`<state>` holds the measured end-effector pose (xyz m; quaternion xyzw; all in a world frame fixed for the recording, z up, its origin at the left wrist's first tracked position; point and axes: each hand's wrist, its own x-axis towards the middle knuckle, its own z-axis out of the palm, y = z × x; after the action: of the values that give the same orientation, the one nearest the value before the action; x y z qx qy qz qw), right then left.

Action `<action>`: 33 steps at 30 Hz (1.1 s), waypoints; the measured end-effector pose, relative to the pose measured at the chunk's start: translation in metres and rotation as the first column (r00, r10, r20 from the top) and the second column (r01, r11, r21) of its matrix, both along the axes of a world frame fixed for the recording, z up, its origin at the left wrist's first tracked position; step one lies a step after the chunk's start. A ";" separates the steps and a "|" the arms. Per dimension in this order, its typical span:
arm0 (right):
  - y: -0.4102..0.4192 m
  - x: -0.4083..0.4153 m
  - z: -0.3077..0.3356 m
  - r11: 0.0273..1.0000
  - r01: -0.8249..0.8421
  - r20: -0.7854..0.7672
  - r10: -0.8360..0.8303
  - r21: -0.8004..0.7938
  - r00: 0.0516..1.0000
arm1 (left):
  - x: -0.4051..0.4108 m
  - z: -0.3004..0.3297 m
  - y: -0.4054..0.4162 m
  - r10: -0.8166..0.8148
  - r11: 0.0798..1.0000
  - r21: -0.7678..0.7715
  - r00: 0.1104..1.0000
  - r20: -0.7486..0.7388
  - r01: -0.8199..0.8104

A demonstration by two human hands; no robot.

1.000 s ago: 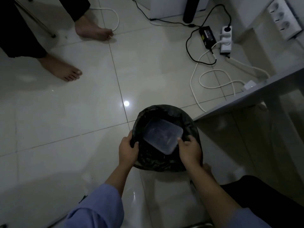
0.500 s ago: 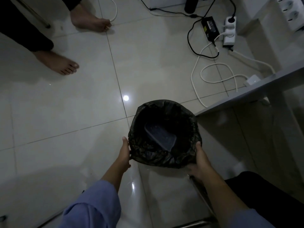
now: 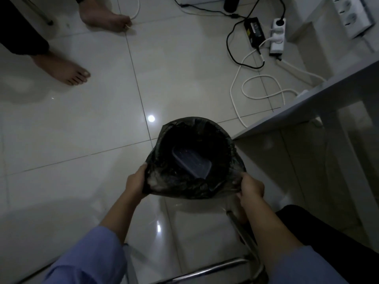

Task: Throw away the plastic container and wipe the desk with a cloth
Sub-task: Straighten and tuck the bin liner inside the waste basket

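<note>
I see the tiled floor [image 3: 86, 124] filling most of the head view, pale and glossy, with a bright spot of light reflected just beyond the bin. At the right, the grey edge of the worktop [image 3: 320, 99] runs diagonally from the upper right down toward the bin, its corner ending just beside the bin's far right side. My two arms come up from the bottom in light blue sleeves [image 3: 90, 255], with a chrome chair frame [image 3: 221, 265] low between them.

The bin [image 3: 196, 160], lined with a black plastic bag, stands on the floor in the centre, its mouth open toward me. My left hand [image 3: 135, 184] is curled around the bag's near-left edge, fingers closed on the plastic. My right hand [image 3: 250, 186] pinches the bag's near-right edge, fingers folded shut on a stretched bit of it. The plastic container [image 3: 192, 163] lies inside the bin, clear and rectangular, tilted against the near-right wall, apart from both hands.

Another person's two bare feet [image 3: 67, 70] stand on the floor at the upper left, well apart from the bin. At the upper right, white cables [image 3: 260, 87] loop across the tiles near a white power strip [image 3: 277, 35] and a black adapter [image 3: 253, 30] with its black cord.
</note>
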<state>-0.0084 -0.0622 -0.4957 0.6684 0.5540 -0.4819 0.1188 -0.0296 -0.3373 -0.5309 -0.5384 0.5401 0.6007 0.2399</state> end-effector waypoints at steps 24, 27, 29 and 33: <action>0.011 -0.016 0.045 0.983 0.097 -0.376 -0.151 -0.159 0.914 | -0.084 0.082 0.008 0.272 0.962 0.160 0.725 -0.633 -0.222; 0.019 -0.003 0.040 0.987 0.156 -0.169 -0.161 -0.039 0.972 | -0.069 0.077 -0.005 0.387 0.922 0.222 0.720 -0.576 -0.319; 0.020 0.005 0.032 0.982 0.189 -0.112 -0.187 0.002 0.976 | -0.062 0.072 -0.012 0.366 0.929 0.156 0.757 -0.541 -0.337; 0.016 -0.006 0.022 0.981 -0.092 -0.110 0.112 0.169 0.988 | -0.062 0.069 -0.017 0.098 0.967 -0.156 0.858 -0.505 -0.202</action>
<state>-0.0140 -0.0465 -0.4737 0.6166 0.6313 -0.4671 0.0551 -0.0911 -0.3547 -0.4616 -0.4295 0.5979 0.6767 -0.0099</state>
